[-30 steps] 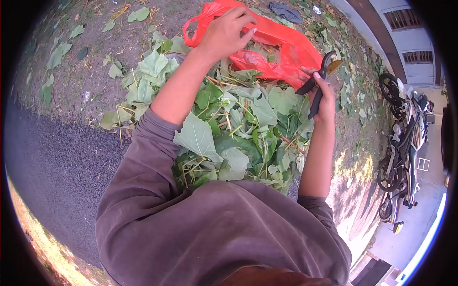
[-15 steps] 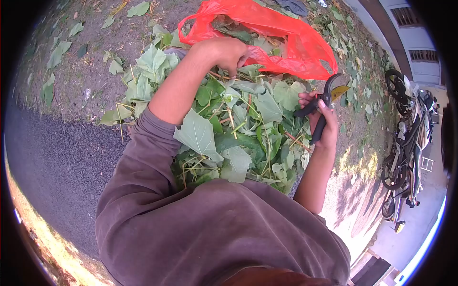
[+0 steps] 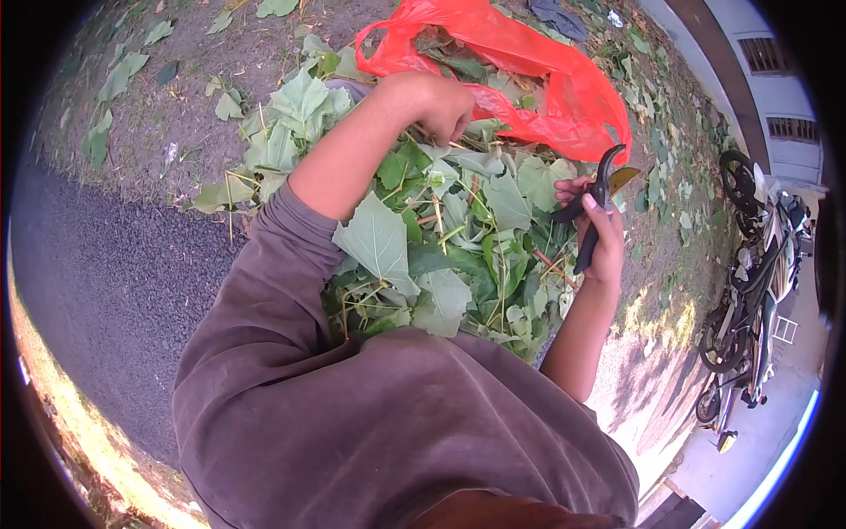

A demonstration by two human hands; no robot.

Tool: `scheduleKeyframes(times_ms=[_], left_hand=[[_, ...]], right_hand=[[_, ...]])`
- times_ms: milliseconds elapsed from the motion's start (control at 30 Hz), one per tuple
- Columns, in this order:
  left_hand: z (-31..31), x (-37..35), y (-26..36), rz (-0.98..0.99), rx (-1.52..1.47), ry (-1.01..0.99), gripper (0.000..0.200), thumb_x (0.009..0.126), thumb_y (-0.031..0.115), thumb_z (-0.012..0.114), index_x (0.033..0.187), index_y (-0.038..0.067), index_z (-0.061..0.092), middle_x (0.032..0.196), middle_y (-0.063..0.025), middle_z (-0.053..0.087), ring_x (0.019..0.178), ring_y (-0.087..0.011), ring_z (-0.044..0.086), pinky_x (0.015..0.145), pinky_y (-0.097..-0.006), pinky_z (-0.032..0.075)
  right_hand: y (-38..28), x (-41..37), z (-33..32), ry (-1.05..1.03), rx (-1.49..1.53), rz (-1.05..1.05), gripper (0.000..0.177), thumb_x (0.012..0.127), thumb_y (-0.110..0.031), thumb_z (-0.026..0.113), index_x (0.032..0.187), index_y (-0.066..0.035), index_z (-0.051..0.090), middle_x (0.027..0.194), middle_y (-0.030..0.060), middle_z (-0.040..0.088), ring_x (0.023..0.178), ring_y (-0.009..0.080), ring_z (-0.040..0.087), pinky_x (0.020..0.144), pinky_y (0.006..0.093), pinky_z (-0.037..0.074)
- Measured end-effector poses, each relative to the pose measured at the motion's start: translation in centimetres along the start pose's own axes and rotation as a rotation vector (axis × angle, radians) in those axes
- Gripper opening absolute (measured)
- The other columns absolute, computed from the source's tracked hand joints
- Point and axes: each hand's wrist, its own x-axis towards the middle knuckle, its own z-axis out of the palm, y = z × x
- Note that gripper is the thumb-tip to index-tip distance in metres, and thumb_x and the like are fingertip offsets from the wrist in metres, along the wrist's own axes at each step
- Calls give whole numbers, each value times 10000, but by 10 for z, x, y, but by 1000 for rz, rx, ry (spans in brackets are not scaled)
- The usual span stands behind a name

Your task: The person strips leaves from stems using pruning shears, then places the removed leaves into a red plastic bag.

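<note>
My left hand (image 3: 443,108) reaches over the leaf pile, close to the near edge of a red plastic bag (image 3: 577,88). Its fingers curl down into the foliage, and their tips are hidden. In my right hand (image 3: 604,236) are pruning shears (image 3: 601,191) with dark handles, a hooked black blade and a yellowish blade; the blades stand apart, pointing up near the bag's right end. Between my arms lies a heap of broad green leaves and cut stems (image 3: 458,238). More leaves show inside the bag's mouth.
Bare soil with scattered leaves (image 3: 123,78) stretches behind the pile. Dark gravelly asphalt (image 3: 115,256) lies at the left. Parked motorcycles (image 3: 749,273) stand at the right beside a building (image 3: 780,79). A dark cloth (image 3: 558,18) rests beyond the bag.
The view has shifted slightly, so the pile and bag appear a little further right. My left hand has turned slightly, with its fingers lower in the leaves. The shears stay in my right hand.
</note>
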Motion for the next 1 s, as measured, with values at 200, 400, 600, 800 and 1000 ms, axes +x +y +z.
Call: scheduleKeyframes(times_ms=[200, 400, 600, 800, 1000], left_hand=[[-19, -12, -14, 301, -357, 61, 380, 832, 103, 688, 1206, 47, 731, 800, 11, 696, 700, -55, 629, 587, -288, 495], [-34, -35, -13, 310, -668, -194, 461, 867, 90, 648, 1319, 42, 722, 837, -23, 716, 601, -61, 624, 528, -236, 478], [-40, -52, -18, 334, -669, -203, 414, 920, 120, 688, 1325, 56, 745, 787, -28, 743, 501, -38, 537, 433, -216, 365], [-43, -60, -24, 466, -815, -155, 407, 915, 59, 693, 1310, -34, 724, 783, -48, 719, 511, -8, 530, 438, -187, 386], [-42, -59, -28, 534, -872, -180, 462, 910, 82, 736, 1336, -87, 682, 778, -26, 676, 569, -9, 537, 488, -188, 384]], right_hand=[[-1, -5, -5, 34, 42, 4, 468, 983, -272, 665, 1301, 66, 599, 1256, 221, 701, 1145, 267, 658, 1060, 398, 456], [-9, -8, -8, -17, 18, 6, 459, 989, -271, 660, 1302, 59, 600, 1271, 228, 693, 1129, 267, 661, 1045, 400, 470], [-8, -5, -20, 19, -95, 90, 428, 994, -320, 685, 1265, 9, 655, 1260, 157, 704, 1075, 214, 668, 963, 358, 485], [7, 4, -40, 95, -11, 213, 407, 1017, -367, 675, 1217, -13, 689, 1208, 120, 723, 989, 198, 694, 871, 342, 509], [7, 2, -45, 82, 114, 208, 429, 1014, -347, 662, 1243, 16, 663, 1255, 162, 707, 1001, 238, 697, 925, 375, 521]])
